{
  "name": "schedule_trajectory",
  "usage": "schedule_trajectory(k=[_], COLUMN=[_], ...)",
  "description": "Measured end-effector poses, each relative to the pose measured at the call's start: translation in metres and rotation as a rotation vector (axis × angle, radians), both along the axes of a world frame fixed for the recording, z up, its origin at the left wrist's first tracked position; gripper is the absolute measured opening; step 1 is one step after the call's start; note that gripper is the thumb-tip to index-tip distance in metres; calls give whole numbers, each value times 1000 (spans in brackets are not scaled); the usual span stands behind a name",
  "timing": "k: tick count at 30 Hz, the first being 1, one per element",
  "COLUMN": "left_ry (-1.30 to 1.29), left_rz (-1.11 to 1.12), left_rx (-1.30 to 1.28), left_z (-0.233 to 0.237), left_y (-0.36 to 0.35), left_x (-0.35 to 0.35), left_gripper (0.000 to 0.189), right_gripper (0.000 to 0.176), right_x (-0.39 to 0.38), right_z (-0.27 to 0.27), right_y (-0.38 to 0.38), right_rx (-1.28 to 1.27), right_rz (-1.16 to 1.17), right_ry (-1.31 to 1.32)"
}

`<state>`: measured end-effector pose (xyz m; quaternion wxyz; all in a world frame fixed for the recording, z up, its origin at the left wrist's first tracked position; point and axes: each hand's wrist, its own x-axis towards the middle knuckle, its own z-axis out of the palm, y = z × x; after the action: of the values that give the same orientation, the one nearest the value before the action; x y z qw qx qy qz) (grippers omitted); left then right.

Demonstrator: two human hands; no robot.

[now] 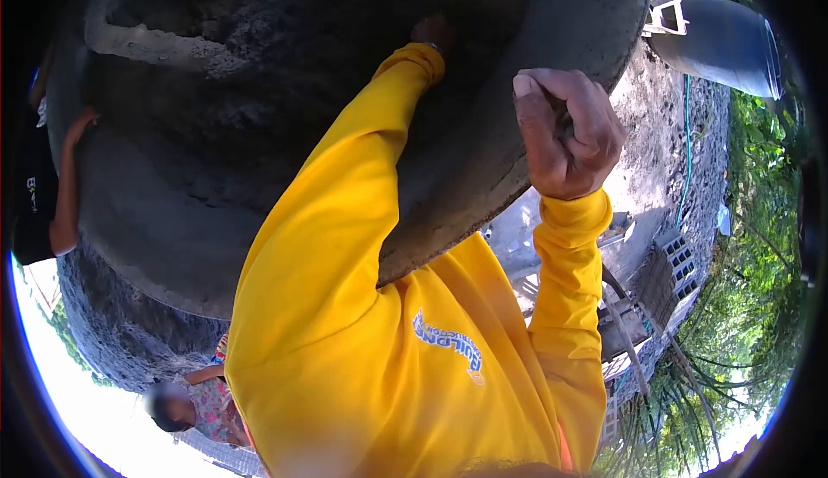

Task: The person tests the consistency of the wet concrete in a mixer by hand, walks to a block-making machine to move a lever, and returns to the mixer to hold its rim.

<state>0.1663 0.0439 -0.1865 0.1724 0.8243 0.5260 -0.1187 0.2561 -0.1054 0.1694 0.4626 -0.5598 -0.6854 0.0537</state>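
Note:
My left arm reaches over a large round concrete structure (586,38), into its dark hollow. At the end of that yellow sleeve, my left hand (434,31) is in deep shadow near the inner surface. Its fingers cannot be made out, nor whether they hold anything. Something thin circles the wrist. Just outside the curved rim, my right hand (571,133) is raised with its fingers curled and the thumb near the index finger. Nothing shows in its grip. A rough, paler strip (164,45) runs across part of the hollow.
At the left edge, a person in black (39,193) has a hand on the rim. Another person (203,405) is at the lower left. A dark barrel (720,45), green hose (687,150), hollow blocks (680,262) and plants (759,262) are at the right.

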Motion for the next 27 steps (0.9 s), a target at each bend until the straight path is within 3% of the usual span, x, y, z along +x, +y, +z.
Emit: schedule_trajectory(k=[1, 8, 15, 20, 25, 27], left_ry=[40, 199, 133, -163, -739, -1021], left_rz=[-103, -73, -165, -169, 118, 109], left_rx=[21, -180, -263, -435, -843, -966], left_z=[4, 34, 29, 66, 181, 213], left_y=[3, 4, -40, -56, -58, -84], left_x=[-3, 14, 8, -43, -101, -123], left_gripper=[28, 34, 36, 38, 39, 44], right_gripper=[8, 10, 10, 9, 8, 7], right_x=[2, 0, 2, 3, 2, 1], right_z=[-2, 4, 2, 3, -7, -3], right_y=[1, 2, -1, -3, 2, 1], right_rx=[12, -8, 10, 6, 155, 140], right_rz=[-1, -4, 6, 17, 12, 1], right_ry=[5, 5, 32, 55, 45, 49])
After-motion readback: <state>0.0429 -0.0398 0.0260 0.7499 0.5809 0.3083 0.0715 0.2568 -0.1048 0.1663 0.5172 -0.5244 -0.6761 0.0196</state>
